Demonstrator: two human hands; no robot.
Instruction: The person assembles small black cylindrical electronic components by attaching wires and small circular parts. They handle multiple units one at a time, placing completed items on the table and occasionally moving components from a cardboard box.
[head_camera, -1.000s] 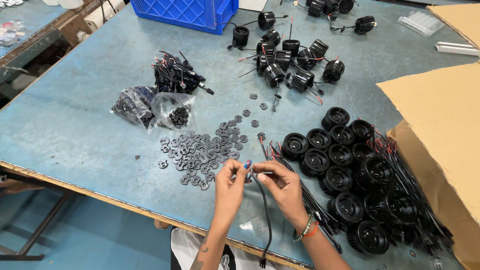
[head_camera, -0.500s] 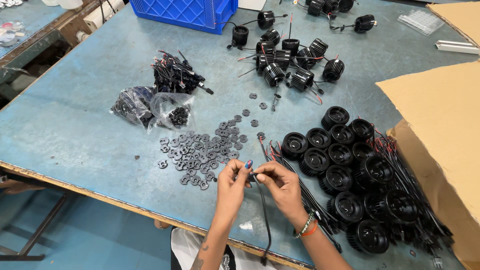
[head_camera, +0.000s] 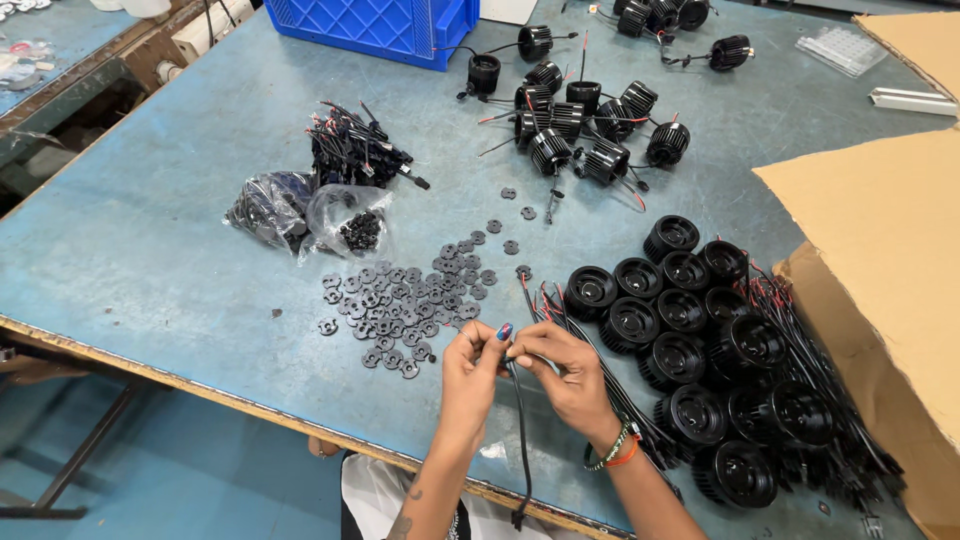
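A blue-grey worktable (head_camera: 150, 250) fills the view. At its left-centre lie two clear plastic bags (head_camera: 305, 215) of small black parts, with a bundle of short black wired connectors (head_camera: 355, 150) just behind them. A blue plastic crate (head_camera: 375, 25) stands at the far edge.

Toward the middle, a loose scatter of small flat black discs (head_camera: 405, 300) is spread on the tabletop, just in front of the bags.

At the near edge, the left hand (head_camera: 470, 375) has its fingers drawn together, pinching the upper end of a black cable (head_camera: 522, 440). The right hand (head_camera: 565, 370) meets it from the other side, fingertips likewise closed on the same cable end. The two hands touch at the fingertips. The cable hangs down from the pinch, past the table edge, toward the person's lap. What sits at the pinched tip is too small to tell.

Just beside the right hand lies a sheaf of black and red wires (head_camera: 545, 300). Right of that, a tight group of round black finned housings (head_camera: 700, 350) stands open side up. A second group of finned housings with leads (head_camera: 585, 125) lies farther back. Brown cardboard (head_camera: 880, 250) covers the right edge.
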